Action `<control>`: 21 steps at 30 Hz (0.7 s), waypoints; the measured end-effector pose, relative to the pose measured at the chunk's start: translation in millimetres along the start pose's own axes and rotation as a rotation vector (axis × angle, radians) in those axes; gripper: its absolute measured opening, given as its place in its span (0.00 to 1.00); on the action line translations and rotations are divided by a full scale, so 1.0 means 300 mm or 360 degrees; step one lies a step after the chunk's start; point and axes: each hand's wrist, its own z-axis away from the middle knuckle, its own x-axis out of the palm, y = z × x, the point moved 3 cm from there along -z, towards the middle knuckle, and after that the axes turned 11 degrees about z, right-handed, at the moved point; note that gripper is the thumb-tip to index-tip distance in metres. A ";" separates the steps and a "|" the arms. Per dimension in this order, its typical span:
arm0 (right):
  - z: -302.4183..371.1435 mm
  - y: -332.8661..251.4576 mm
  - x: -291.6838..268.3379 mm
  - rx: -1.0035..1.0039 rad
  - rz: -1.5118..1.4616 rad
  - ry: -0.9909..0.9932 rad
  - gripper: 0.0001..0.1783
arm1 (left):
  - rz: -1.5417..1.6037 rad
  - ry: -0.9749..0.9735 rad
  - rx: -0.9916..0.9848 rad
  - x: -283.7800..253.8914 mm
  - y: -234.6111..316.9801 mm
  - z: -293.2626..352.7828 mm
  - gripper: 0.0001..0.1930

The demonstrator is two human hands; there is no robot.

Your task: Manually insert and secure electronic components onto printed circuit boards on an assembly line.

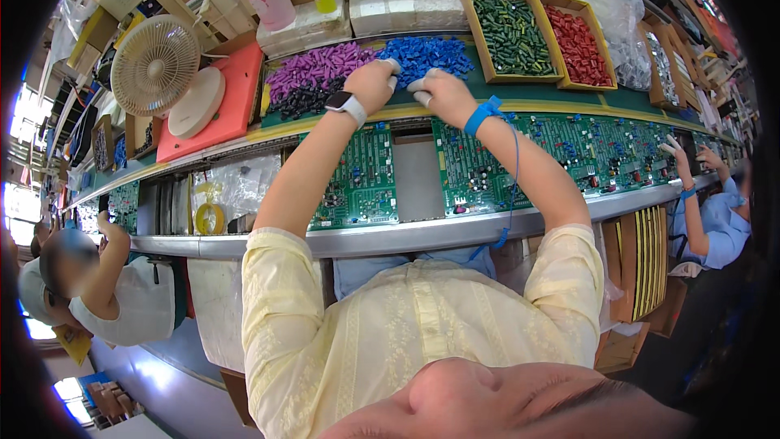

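My left hand [372, 86], with a watch on its wrist, is over the seam between a pile of purple parts [321, 65] and a pile of blue parts [431, 55]. Its fingers are curled, with pale covers on the tips. Just beside it, at the near edge of the blue pile, is my right hand [446, 96], its covered fingertips drawn close together. Whatever either hand holds is too small to make out. A blue wrist strap [484, 116] with a coiled cord circles my right wrist. Black parts [305, 99] lie in front of the purple ones.
Green circuit boards [357, 175] line the rail before me, more [561, 150] to the right. Boxes of green parts [512, 36] and red parts [575, 47] stand at the back right. A fan [156, 65] stands left. Co-workers sit at both sides.
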 end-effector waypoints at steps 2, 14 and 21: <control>0.013 -0.121 0.013 -0.0225 -0.0250 -0.0066 0.10 | 0.0354 0.0225 -0.0048 -0.065 -0.018 0.065 0.08; 0.026 -0.383 0.179 -0.0340 -0.0277 -0.0746 0.11 | 0.1136 0.0385 -0.0561 -0.162 -0.106 0.485 0.12; 0.032 -0.397 0.188 -0.0388 -0.0228 -0.0720 0.10 | 0.1119 0.0388 -0.0567 -0.140 -0.139 0.515 0.10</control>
